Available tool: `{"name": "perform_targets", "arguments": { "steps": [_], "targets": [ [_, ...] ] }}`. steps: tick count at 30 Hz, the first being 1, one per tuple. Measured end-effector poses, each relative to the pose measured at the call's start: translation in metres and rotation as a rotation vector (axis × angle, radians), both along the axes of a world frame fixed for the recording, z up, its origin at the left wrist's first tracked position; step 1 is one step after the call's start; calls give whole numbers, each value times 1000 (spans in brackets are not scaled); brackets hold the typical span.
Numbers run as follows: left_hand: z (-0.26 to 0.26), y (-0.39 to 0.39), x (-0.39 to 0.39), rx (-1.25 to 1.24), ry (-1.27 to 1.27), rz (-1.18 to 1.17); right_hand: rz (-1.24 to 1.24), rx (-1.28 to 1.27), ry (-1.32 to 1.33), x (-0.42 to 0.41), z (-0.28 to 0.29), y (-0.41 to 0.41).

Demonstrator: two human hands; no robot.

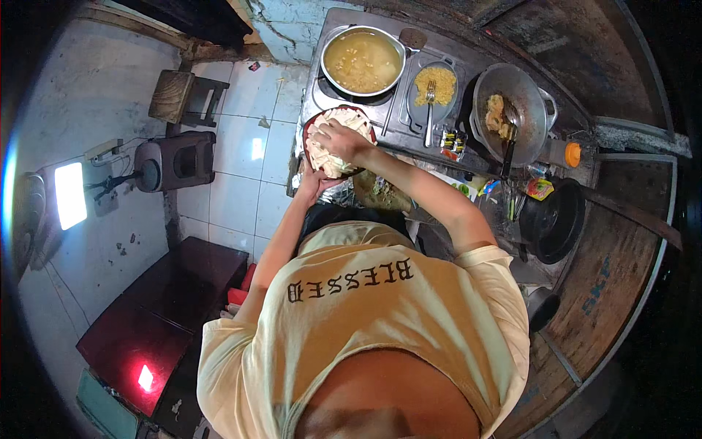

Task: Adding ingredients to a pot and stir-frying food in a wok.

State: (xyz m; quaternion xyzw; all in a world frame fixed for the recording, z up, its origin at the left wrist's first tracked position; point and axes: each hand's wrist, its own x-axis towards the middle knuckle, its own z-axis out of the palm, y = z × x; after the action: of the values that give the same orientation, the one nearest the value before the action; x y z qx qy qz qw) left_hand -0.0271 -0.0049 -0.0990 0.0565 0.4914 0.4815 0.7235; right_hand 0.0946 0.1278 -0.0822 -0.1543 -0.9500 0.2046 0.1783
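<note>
My left hand [313,184] grips the near rim of a red bowl [375,135] heaped with pale cut strips [351,118] of food. On top of the strips rests my right hand [340,140], its fingers bent down among them; whether it pinches any is hidden. Just beyond the bowl, a metal pot [362,60] of yellowish liquid with pale bits stands on the stove [334,22]. To its right, an oval plate [433,113] holds yellow crumbly food [436,82] with a fork [430,115] lying on it.
A deep aluminium pan [529,104] with browned food and a dark-handled ladle [510,148] stands at the right. Nearby are small seasoning packets [453,144], an orange-capped container [572,155] and a black basin [554,225]. Stools stand at the left, beyond a dark red table [164,307].
</note>
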Motion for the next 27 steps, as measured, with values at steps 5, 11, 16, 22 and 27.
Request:
{"name": "perform_targets", "arguments": {
  "steps": [5, 11, 16, 22, 27],
  "targets": [
    [-6, -2, -2, 19, -1, 16, -59, -40, 41, 0, 32, 31],
    [-3, 0, 0, 12, 4, 17, -265, 124, -35, 8, 36, 108],
    [-8, -3, -1, 63, -18, 4, -254, 132, -212, 15, 31, 120],
    [-9, -1, -3, 43, -30, 10, -285, 193, -188, 22, 36, 117],
    [-3, 0, -2, 4, -20, 7, -367, 111, -93, 24, 36, 80]
  ]
}}
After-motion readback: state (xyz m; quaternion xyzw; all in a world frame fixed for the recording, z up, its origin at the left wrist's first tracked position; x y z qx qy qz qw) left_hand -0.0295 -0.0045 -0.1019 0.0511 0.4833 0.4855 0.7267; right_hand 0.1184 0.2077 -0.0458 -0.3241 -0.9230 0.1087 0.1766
